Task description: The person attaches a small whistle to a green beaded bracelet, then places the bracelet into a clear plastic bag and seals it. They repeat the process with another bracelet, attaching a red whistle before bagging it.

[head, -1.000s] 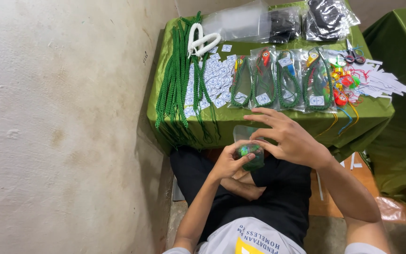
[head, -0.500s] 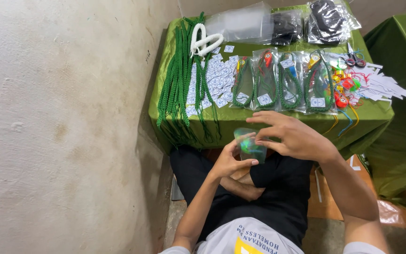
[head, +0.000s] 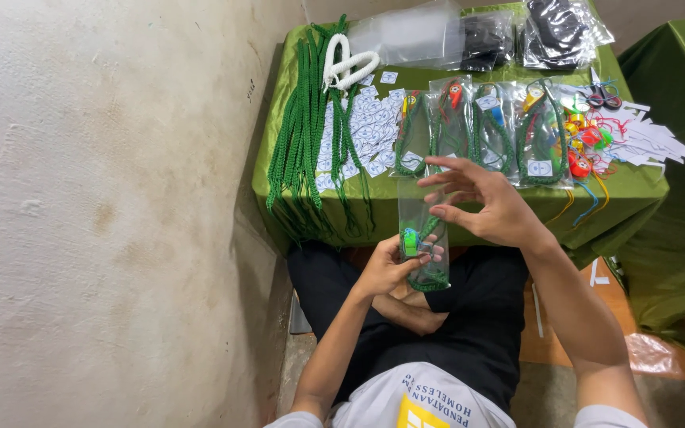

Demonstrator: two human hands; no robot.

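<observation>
Bare concrete wall on your left, and over your lap your left hand (head: 390,269) fingers pinch a clear bag (head: 422,238) holding green cord. Your right hand (head: 481,202) touches its top, fingers spread. Beyond, filled bags (head: 477,127) line the green tabletop (head: 636,186).

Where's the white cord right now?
Head view: the white cord lies looped on the green tablecloth at the far left, on top of the green cords, just left of the clear bags at the back.

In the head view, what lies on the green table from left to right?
Green cords → white cord loop → small paper tags → bagged green lanyards → loose coloured whistles → white paper slips.
</observation>
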